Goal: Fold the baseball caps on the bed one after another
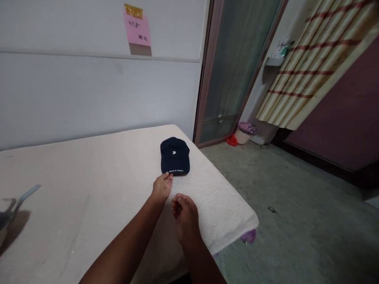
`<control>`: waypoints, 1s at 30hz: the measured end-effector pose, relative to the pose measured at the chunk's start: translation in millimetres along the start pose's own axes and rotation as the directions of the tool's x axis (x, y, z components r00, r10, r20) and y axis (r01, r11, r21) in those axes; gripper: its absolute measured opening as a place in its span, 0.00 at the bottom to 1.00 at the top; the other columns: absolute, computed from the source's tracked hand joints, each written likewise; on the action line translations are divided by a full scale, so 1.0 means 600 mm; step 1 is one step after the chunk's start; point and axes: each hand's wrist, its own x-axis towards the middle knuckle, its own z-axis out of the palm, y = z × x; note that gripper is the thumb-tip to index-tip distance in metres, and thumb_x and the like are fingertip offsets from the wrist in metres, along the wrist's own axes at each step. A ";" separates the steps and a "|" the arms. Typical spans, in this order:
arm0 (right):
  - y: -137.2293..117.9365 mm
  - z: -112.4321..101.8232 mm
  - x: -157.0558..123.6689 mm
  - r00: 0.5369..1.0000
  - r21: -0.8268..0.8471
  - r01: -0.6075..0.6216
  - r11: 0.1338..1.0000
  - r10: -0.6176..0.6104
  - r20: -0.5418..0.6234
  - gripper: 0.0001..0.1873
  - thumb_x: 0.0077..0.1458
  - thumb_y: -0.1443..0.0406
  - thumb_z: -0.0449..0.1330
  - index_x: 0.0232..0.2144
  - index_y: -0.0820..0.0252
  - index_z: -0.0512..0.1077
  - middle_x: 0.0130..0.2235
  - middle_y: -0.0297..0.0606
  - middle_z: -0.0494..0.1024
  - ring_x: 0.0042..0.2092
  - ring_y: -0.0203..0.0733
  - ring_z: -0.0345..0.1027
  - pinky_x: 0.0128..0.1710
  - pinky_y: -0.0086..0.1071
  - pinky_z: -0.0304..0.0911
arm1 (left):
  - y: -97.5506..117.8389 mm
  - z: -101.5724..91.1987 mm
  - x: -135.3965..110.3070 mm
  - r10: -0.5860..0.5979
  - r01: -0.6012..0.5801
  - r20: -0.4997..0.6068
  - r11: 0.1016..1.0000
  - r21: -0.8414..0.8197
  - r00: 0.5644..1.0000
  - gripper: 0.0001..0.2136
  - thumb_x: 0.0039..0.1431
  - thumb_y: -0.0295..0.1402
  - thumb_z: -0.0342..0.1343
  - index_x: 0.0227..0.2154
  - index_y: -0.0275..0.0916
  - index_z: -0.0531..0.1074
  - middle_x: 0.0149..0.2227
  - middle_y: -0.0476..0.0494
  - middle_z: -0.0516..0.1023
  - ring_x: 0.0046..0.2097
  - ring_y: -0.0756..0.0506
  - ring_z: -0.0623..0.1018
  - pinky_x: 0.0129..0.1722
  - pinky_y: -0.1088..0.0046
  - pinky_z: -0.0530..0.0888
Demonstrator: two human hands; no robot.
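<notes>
Navy baseball cap (pixel 174 156) flat on a cream quilted mattress (pixel 216 201), crown up, near the mattress's far corner; small white emblem on the crown, fine white lettering along the near edge. Left hand (pixel 162 188): fingers together, narrow and slightly bent, fingertips (pixel 169 177) at the near edge of the cap, touching or just short of it, no clear grip. Right hand (pixel 185 217): loosely curled, narrow, apparently empty, just beside the left hand and nearer the viewer, apart from the cap. Handling note: best contact likely at the firmer near edge, between thumb and fingertips, with no pressure on the soft crown. Underside of the cap hidden; direction of the brim hard to make out in the dark fabric; lettering too small for a sure reading. At the left frame edge, a pale blue-handled utensil (pixel 25 199), cut off, exact kind uncertain. Beyond the mattress, a grey concrete floor (pixel 296 205) and a glass door (pixel 227 75).
</notes>
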 end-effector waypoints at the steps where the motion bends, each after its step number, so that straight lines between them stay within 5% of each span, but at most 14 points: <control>1: 0.002 -0.001 0.004 1.000 -0.020 0.012 1.000 -0.012 -0.014 0.06 0.45 0.64 0.59 0.28 0.61 0.70 0.27 0.35 0.73 0.27 0.35 0.65 0.25 0.27 0.58 | 0.011 -0.018 -0.021 -0.020 0.020 0.012 1.000 0.017 1.000 0.15 0.60 0.35 0.53 0.49 0.36 0.67 0.48 0.39 0.71 0.44 0.44 0.74 0.42 0.60 0.74; 6: -0.008 -0.007 0.025 0.998 -0.052 -0.007 0.999 0.003 -0.068 0.10 0.48 0.58 0.60 0.31 0.59 0.71 0.30 0.36 0.76 0.32 0.38 0.70 0.27 0.27 0.62 | 0.069 -0.124 -0.151 -0.095 0.083 0.115 0.991 0.105 0.989 0.08 0.51 0.17 0.55 0.34 0.31 0.73 0.29 0.45 0.74 0.27 0.53 0.72 0.28 0.80 0.71; 10: -0.019 0.007 0.016 0.971 0.030 -0.071 0.997 0.063 0.229 0.16 0.50 0.53 0.60 0.33 0.60 0.73 0.35 0.40 0.79 0.35 0.42 0.72 0.34 0.32 0.66 | 0.109 -0.211 -0.245 -0.125 0.033 0.302 0.955 0.294 0.945 0.15 0.48 0.21 0.61 0.40 0.36 0.74 0.34 0.45 0.77 0.34 0.49 0.76 0.33 0.78 0.72; 15: 0.007 0.046 -0.026 0.891 -0.082 -0.151 0.985 0.172 0.420 0.12 0.47 0.63 0.64 0.36 0.62 0.75 0.38 0.40 0.79 0.39 0.42 0.72 0.44 0.34 0.63 | 0.167 -0.286 -0.310 -0.271 0.073 0.400 0.893 0.444 0.876 0.25 0.46 0.24 0.63 0.51 0.39 0.70 0.47 0.37 0.77 0.47 0.37 0.75 0.48 0.61 0.69; 19: 0.049 0.082 -0.060 0.733 -0.212 -0.233 0.949 0.315 0.603 0.14 0.46 0.68 0.61 0.38 0.63 0.75 0.37 0.40 0.79 0.38 0.41 0.71 0.42 0.34 0.62 | 0.227 -0.317 -0.305 -0.226 0.182 0.235 0.964 0.194 0.945 0.19 0.55 0.43 0.55 0.44 0.35 0.75 0.44 0.36 0.79 0.47 0.36 0.76 0.52 0.59 0.67; 22: 0.075 0.106 -0.081 0.635 -0.312 -0.267 0.912 0.410 0.655 0.15 0.44 0.71 0.59 0.38 0.64 0.75 0.35 0.39 0.78 0.35 0.39 0.70 0.38 0.32 0.62 | 0.278 -0.326 -0.285 -0.114 0.114 0.007 0.993 0.019 0.993 0.20 0.56 0.47 0.52 0.37 0.34 0.77 0.32 0.38 0.82 0.38 0.38 0.80 0.47 0.60 0.71; 26: 0.090 0.127 -0.092 0.615 -0.387 -0.261 0.884 0.461 0.640 0.15 0.43 0.72 0.58 0.37 0.63 0.75 0.31 0.36 0.76 0.31 0.35 0.67 0.32 0.28 0.60 | 0.335 -0.330 -0.274 0.001 -0.013 -0.140 0.996 -0.088 0.990 0.10 0.57 0.31 0.51 0.31 0.35 0.77 0.26 0.42 0.81 0.29 0.44 0.80 0.39 0.66 0.76; 30: 0.086 0.146 -0.088 0.612 -0.431 -0.209 0.878 0.461 0.642 0.14 0.44 0.67 0.62 0.37 0.63 0.75 0.35 0.39 0.77 0.34 0.38 0.68 0.37 0.31 0.62 | 0.351 -0.331 -0.286 0.178 -0.172 -0.164 0.984 0.050 0.970 0.08 0.46 0.22 0.56 0.30 0.36 0.76 0.25 0.45 0.80 0.24 0.46 0.78 0.29 0.72 0.75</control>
